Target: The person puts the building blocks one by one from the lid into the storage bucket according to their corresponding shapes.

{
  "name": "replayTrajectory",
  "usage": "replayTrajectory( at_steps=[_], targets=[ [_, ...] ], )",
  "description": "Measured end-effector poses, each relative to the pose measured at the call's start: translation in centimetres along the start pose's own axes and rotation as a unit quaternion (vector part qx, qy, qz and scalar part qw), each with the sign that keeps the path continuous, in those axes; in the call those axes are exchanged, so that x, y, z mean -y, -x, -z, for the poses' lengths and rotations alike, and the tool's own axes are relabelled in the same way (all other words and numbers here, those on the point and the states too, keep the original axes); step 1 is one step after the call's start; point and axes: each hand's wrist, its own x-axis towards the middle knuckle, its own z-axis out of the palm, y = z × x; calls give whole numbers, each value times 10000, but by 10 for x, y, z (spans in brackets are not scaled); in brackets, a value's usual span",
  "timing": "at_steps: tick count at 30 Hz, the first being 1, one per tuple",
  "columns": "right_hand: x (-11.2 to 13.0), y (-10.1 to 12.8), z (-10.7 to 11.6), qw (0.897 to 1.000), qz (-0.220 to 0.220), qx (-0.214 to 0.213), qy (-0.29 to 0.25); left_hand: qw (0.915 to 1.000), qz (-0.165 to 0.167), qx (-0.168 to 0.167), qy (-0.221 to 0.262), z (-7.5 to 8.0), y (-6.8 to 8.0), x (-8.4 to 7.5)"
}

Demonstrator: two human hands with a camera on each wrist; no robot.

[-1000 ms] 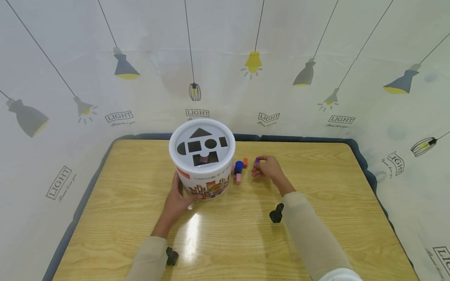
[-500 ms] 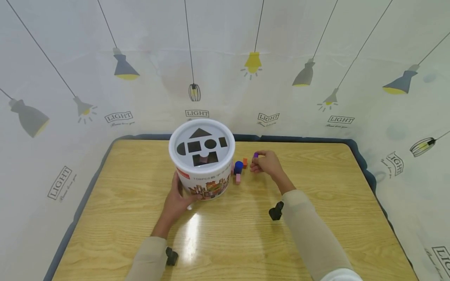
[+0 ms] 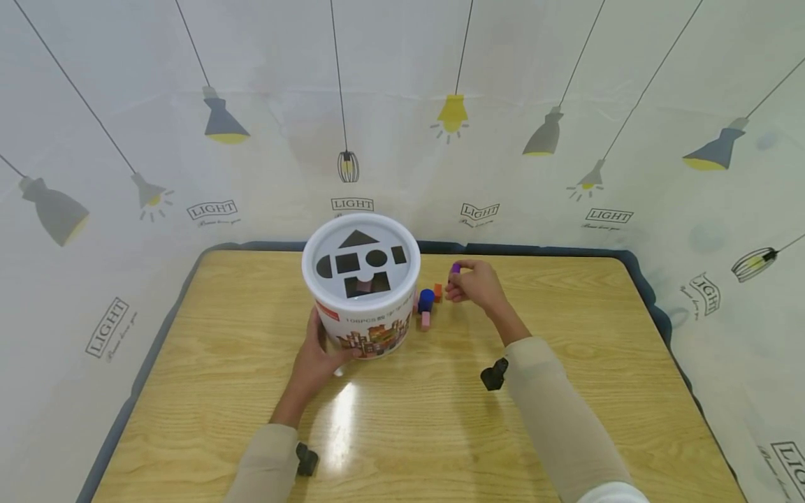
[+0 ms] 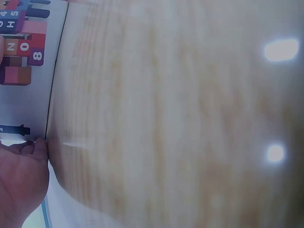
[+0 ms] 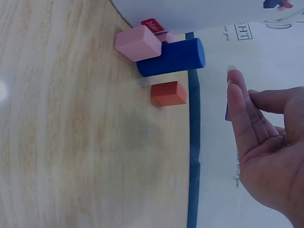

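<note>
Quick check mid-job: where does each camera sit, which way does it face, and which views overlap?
Head: high, looking forward and down at the table, bucket, both hands and sleeves.
Left wrist: low beside the bucket, facing across the table; only part of the left hand shows.
Right wrist: low, facing the pink block, blue cylinder, orange block; right hand shows.
Shared: head and right wrist both show those blocks.
</note>
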Motion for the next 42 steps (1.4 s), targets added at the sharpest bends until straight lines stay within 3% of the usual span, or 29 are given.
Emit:
replayTrajectory(
  at_steps=[8,12,21,42],
  targets=[
    [18,4,0,9994,310,-24,143,9999,39,126,-24,5,10,-32],
    [27,7,1,9987,445,17,244,9997,138,144,-116,6,13,-40],
    [49,18,0,9955,877,29,347,9997,147,142,-106,6,12,-40],
    [86,34,-2,9896,1316,71,572,9999,92,141,26,7,13,-40]
  ],
)
